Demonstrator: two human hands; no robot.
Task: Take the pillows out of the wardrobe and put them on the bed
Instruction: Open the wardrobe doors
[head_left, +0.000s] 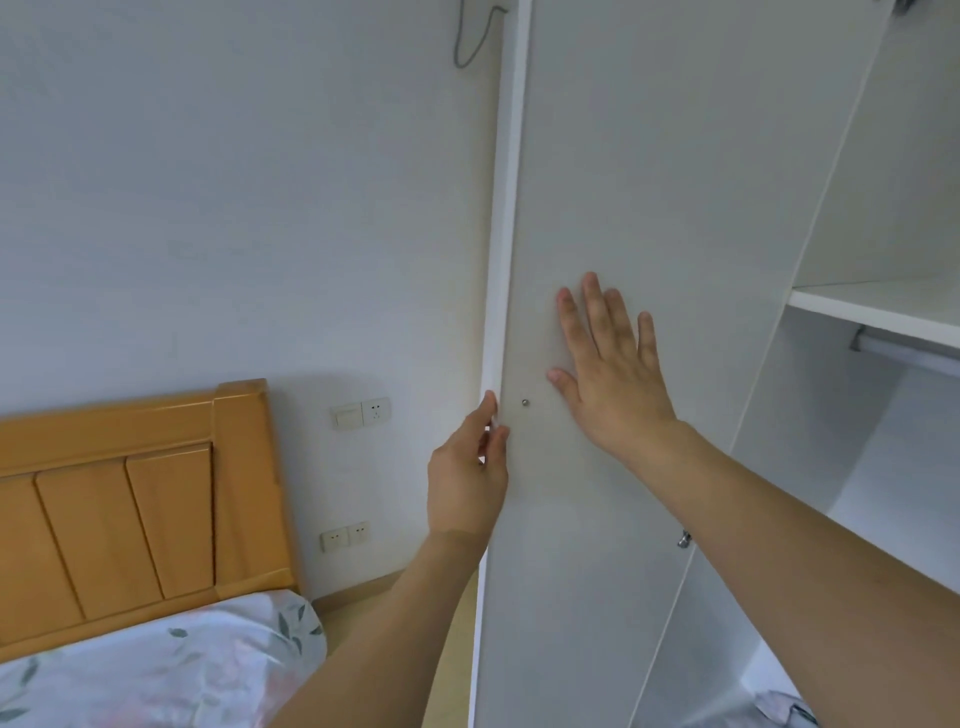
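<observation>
The white wardrobe door (649, 182) stands swung out in front of me, its inner face towards me. My left hand (467, 467) grips the door's outer edge with its fingers curled round it. Flat on the panel lies my right hand (608, 374), fingers spread, next to a small metal screw (525, 402). Behind the door the wardrobe's inside (883, 426) shows a shelf and a hanging rail. A corner of floral fabric (784, 709), perhaps a pillow, peeks out at the wardrobe's bottom. The bed (156, 670) with a floral cover lies at the lower left.
An orange wooden headboard (130, 499) stands against the white wall. Wall sockets (362, 413) and lower sockets (344, 536) sit between bed and wardrobe. A narrow strip of wooden floor (353, 613) separates them. A grey cable (470, 36) hangs at the top.
</observation>
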